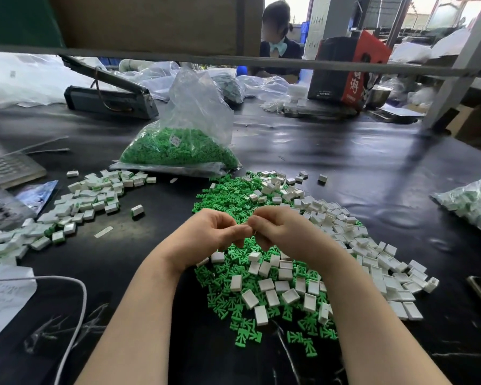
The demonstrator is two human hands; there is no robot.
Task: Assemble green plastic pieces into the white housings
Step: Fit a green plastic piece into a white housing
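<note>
A heap of loose green plastic pieces (225, 195) lies on the black table in front of me, mixed with many white housings (331, 218) that spread out to the right. My left hand (211, 234) and my right hand (283, 232) meet just above this heap, fingers curled, fingertips touching. Together they pinch a small pale part between them; the fingers hide most of it, so I cannot tell what it is. To the left lies a pile of white housings with green showing in them (89, 195).
A clear bag of green pieces (178, 145) stands behind the heap. A bag of parts (472, 201) lies at the right edge. At the left are a keyboard (0, 165), paper (0, 295) and a white cable (78, 301). Behind are a sealer (109, 98) and a person (278, 31).
</note>
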